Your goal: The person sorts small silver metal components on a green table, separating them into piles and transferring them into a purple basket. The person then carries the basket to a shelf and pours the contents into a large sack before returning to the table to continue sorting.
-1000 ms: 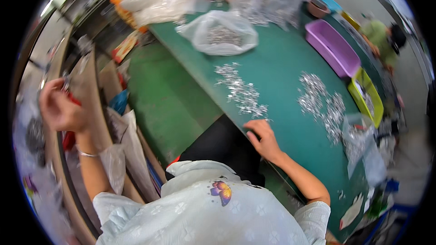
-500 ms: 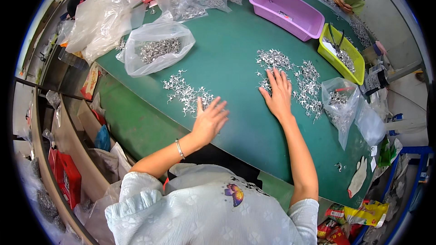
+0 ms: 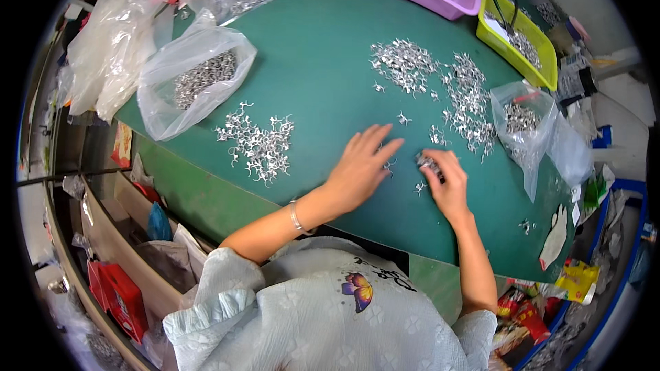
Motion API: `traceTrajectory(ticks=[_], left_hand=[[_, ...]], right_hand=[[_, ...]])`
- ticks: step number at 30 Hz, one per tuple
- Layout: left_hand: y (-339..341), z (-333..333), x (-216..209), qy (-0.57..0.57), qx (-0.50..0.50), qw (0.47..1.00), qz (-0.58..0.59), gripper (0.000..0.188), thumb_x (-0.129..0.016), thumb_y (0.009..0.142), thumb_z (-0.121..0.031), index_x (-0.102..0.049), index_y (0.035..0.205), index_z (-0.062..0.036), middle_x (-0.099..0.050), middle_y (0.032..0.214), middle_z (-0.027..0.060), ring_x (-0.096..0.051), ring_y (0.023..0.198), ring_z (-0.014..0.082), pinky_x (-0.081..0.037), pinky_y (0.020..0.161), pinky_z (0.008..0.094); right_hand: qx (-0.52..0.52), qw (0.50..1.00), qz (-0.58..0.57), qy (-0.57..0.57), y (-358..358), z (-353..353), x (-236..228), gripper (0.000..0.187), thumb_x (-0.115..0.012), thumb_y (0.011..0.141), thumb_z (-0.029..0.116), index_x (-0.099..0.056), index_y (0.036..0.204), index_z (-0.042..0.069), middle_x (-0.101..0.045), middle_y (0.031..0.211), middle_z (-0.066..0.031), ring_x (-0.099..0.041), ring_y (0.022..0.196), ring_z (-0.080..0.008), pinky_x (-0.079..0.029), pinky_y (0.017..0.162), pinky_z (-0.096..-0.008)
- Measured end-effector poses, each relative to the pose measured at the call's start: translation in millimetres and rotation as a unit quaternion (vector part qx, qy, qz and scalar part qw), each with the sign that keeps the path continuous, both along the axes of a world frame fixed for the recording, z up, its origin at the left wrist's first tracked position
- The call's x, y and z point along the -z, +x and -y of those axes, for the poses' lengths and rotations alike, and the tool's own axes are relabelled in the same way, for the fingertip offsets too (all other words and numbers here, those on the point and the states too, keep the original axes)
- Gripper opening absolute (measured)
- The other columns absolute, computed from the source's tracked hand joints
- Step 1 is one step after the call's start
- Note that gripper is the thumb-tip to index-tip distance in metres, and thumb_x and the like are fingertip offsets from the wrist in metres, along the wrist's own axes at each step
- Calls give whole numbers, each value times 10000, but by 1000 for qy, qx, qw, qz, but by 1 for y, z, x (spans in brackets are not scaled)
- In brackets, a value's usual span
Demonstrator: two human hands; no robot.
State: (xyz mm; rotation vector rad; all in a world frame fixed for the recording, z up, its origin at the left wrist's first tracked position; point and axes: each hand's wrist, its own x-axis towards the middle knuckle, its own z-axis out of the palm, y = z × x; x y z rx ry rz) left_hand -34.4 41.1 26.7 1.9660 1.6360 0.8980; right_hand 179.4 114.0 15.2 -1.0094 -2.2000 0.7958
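Small curved silvery metal pieces lie on the green tabletop (image 3: 323,62) in loose piles. My right hand (image 3: 450,182) is curled round a small bunch of metal pieces (image 3: 430,165), close above the table. Just left of it, my left hand (image 3: 359,170) is spread low over the table, its fingertips beside a few pieces that they partly cover. One pile (image 3: 258,144) lies left of my hands. Beyond them sit a far pile (image 3: 405,65) and a longer pile (image 3: 469,106) on the right. A few stray pieces (image 3: 404,118) lie between.
An open clear bag (image 3: 155,99) of metal pieces stands at left. Purple (image 3: 450,0) and lime-green (image 3: 546,72) baskets are at the far right, pliers in the green one. Nearer are another clear bag (image 3: 533,144) and a white glove (image 3: 554,240). Plastic bags (image 3: 117,41) cover the far left.
Both hands have drawn nearer to me. My left hand has moved right, off the left pile; my right hand has left the far piles and closed on a bunch of pieces. The view has shifted.
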Motion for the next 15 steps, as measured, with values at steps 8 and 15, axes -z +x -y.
traceTrajectory(ticks=[8,15], left_hand=[[-5,-8,29,15,-2,998,63,240,-589,802,91,-638,1015,-7,-584,1017,137,-562,970,320,-478,818,369],[4,2,3,8,-20,998,-58,409,-614,804,82,-579,1193,-40,-542,1142,111,-531,1030,304,-452,864,388]], right_hand=[[267,884,-269,-273,44,-7,11,365,-501,979,37,-458,1336,-27,-607,1154,-120,-644,909,-156,-515,692,-251],[240,961,118,63,32,39,-26,315,-670,815,41,-637,1128,55,-622,1166,-103,-546,1126,-287,-385,971,-398]])
